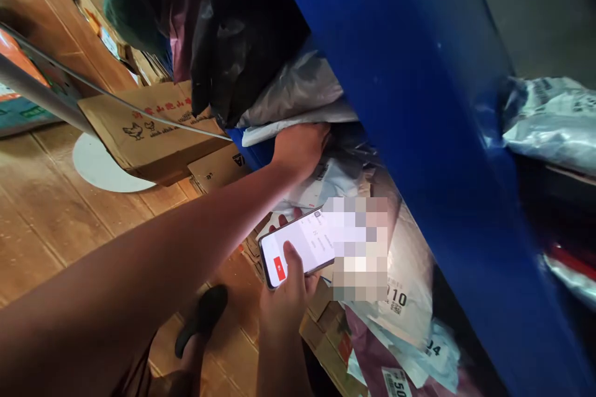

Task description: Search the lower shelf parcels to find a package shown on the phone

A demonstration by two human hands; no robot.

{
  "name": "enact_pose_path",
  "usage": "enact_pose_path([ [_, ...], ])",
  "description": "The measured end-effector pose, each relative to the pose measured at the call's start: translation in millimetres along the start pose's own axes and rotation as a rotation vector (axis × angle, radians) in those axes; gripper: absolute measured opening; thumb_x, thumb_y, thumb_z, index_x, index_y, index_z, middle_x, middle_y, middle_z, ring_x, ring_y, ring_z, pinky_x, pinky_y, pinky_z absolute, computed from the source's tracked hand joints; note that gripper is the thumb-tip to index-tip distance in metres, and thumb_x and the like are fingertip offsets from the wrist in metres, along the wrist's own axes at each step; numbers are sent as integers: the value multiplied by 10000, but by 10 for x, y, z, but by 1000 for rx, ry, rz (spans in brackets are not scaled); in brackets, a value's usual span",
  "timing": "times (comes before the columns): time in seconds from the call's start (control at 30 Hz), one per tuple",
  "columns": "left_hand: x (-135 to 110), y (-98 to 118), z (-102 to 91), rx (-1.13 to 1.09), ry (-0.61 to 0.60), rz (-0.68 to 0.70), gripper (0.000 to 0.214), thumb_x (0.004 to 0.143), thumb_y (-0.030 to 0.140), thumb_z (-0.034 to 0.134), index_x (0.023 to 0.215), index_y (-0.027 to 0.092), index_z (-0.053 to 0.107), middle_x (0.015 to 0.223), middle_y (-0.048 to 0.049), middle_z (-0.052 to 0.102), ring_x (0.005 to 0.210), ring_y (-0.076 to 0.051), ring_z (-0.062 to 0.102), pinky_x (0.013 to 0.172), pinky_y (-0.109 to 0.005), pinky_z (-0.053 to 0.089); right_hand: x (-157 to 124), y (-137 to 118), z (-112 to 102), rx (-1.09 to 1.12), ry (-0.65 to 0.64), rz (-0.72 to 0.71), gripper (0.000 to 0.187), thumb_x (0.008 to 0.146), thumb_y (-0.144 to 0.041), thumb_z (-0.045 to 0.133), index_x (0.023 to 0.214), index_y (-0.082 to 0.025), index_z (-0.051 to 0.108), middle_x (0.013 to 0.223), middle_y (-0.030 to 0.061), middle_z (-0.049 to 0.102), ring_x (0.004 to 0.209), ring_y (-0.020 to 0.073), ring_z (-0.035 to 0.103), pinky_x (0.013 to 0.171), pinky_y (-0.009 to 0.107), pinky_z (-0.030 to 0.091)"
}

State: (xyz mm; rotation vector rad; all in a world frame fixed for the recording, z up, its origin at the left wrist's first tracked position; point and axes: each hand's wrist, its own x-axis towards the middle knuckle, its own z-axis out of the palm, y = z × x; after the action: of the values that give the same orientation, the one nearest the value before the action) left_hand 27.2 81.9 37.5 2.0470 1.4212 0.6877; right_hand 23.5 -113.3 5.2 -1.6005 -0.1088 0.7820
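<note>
My right hand (293, 273) holds a smartphone (298, 248) with its lit screen facing up, fingers round the far edge and thumb over the screen. A red button shows near one end. My left hand (302, 149) reaches in among bagged parcels, just below a white mailer bag (284, 128). Its fingers curl out of sight, so what they grip is hidden. Beside the phone lies a pale parcel bag (410, 273) marked "10", partly covered by a pixelated patch. A purple parcel bag (372, 347) and a pale bag (440, 347) lie below it.
A blue shelf upright (410, 105) crosses diagonally, with silvery parcels (554, 124) beyond. Black bags (242, 43) pile up above my left hand. A cardboard box (153, 130) with chicken drawings stands left, near a white round base (107, 164) on the wooden floor (41, 211).
</note>
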Motion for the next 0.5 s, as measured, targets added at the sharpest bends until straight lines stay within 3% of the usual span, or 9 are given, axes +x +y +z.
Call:
enact_pose_path([
  [0.2,31,-83,-28,-176,173,-43,250,953,218,388,817,174,592,821,-55,654,761,-172,559,705,-314,408,-35,-208,17,47,-14,53,805,608,-363,744,1341,-217,448,1065,80,726,959,248,686,954,461,507],
  [0.33,-20,-175,-113,-204,153,206,186,915,201,413,787,190,548,884,-65,599,896,-193,556,823,-354,453,-28,-212,-41,81,-135,55,825,669,-337,744,1402,-248,377,1087,86,729,913,229,703,894,426,546],
  [0.43,-216,-294,-260,-163,54,400,176,883,225,436,746,197,542,1112,-90,539,1150,-229,497,980,-429,437,10,-178,-41,107,-124,41,739,676,-325,755,1348,-230,461,1111,96,723,902,223,710,872,409,562],
  [0.5,-424,-411,-335,-165,2,472,236,889,227,406,685,198,520,1242,-100,472,1282,-235,423,1056,-447,402,56,-126,-73,76,-116,44,571,712,-343,735,1243,-221,565,1067,80,736,931,220,706,890,408,556],
])
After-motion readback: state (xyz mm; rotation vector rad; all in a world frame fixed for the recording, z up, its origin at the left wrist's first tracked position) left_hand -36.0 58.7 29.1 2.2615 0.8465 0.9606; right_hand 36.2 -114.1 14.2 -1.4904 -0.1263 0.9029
